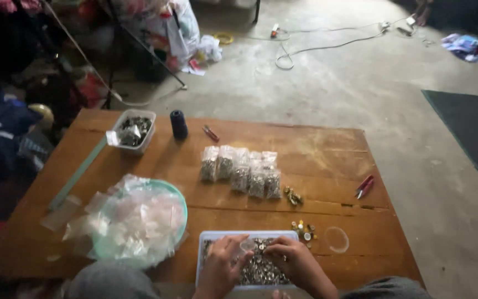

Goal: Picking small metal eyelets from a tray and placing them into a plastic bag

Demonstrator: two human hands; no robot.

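The tray (203, 237) of small metal parts (258, 268) sits at the table's (327, 149) near edge. We rest both hands in it: our left hand (222, 266) and right hand (294, 260) pinch a small clear bag (248, 244) between curled fingertips. Filled bags (240, 171) lie beyond.

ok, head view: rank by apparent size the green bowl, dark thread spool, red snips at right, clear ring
1. Green bowl, heaped with clear bags.
2. Dark thread spool.
3-4. Clear ring and red snips look alike; the ring is nearer the camera, so unranked.
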